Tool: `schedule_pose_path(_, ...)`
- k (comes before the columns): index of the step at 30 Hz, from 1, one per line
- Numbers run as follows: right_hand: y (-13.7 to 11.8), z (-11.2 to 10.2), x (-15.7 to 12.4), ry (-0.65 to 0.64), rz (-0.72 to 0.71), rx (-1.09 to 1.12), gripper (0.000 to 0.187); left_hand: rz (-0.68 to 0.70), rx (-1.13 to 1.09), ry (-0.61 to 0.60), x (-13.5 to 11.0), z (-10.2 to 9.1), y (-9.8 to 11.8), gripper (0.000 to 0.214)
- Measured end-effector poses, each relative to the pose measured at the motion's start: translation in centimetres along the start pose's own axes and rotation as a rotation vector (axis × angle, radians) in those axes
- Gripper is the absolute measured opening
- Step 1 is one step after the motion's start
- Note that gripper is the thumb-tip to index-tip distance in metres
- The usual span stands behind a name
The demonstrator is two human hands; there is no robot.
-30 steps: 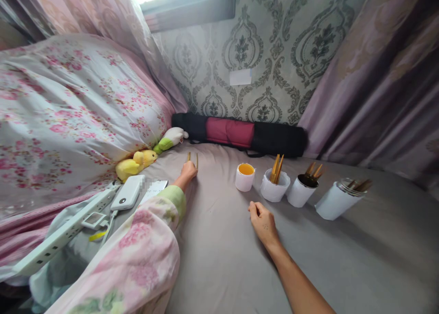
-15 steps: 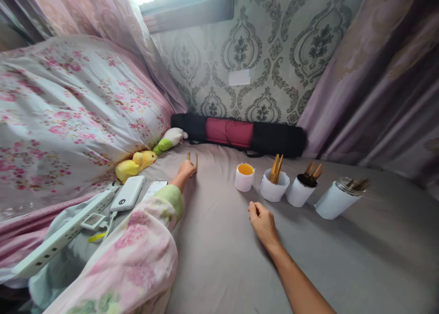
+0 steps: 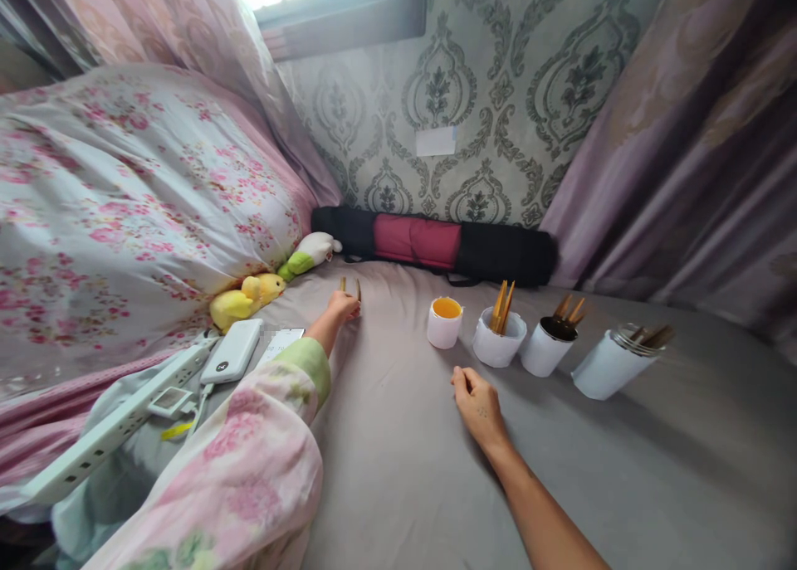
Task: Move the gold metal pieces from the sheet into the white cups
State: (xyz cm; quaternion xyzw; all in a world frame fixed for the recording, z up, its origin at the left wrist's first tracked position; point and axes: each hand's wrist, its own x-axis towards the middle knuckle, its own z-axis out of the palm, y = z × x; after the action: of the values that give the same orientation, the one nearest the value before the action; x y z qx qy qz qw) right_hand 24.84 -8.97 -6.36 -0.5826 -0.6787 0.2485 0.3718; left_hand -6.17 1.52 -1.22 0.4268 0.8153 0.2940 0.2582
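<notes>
Four containers are standing in a row on a grey sheet (image 3: 398,470), right of the frame's centre. The small white cup (image 3: 444,331) at the row's left end is showing an orange-yellow inside; its bottom is staying out of sight. Just beside it, a wider whitish tub (image 3: 496,352) is holding yellow-brown sticks (image 3: 501,309), which are standing nearly upright with pointed tops above the rim. Next, a white-wrapped can (image 3: 544,354) with a dark inside is holding tan sticks (image 3: 571,309), which are fanning out and leaning to the right. At the row's right end, a taller white-wrapped canister (image 3: 610,371) with a shiny rim is appearing tilted to the right, its darker sticks (image 3: 655,338) poking out past the mouth.

Left of the frame's centre, the left hand (image 3: 344,306) is gripping two thin brownish prongs (image 3: 358,290), its fingers curling closed around them; whether they are joined is not showing. The right hand (image 3: 479,400) is resting on the sheet below the tub, its fingers curling loosely inward and hiding whatever the palm may be holding. Behind, a black-and-red bag (image 3: 417,240) is lying along the wall.
</notes>
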Motion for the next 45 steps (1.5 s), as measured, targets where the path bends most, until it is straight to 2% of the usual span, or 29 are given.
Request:
schedule_pose_path(9,-0.1,-0.1,-0.1,-0.01,0.002,0.009,0.041,-0.122,-0.597,-0.111,-1.9,1.6,-0.2,0.01)
schedule_pose_path(14,-0.1,-0.1,-0.1,-0.014,0.003,0.003,0.04,-0.14,-0.827,-0.151,-2.9,2.6,-0.5,0.002)
schedule_pose_path(19,0.0,-0.1,-0.1,-0.01,0.0,0.01,0.04,-0.136,-1.0,-0.188,-4.4,3.3,-0.5,0.006)
schedule_pose_path(26,0.1,0.0,-0.2,-0.013,0.019,0.024,0.039,-0.117,-1.153,-0.241,-6.9,4.4,-0.2,0.004)
schedule_pose_path(30,0.2,0.0,-0.2,-0.011,0.003,0.015,0.039,-0.102,-1.207,-0.283,-8.5,4.9,-0.1,0.011)
schedule_pose_path(45,0.0,-0.1,-0.2,0.004,-0.006,0.039,0.039,-0.034,-1.273,-0.36,-13.2,7.6,0.0,0.016)
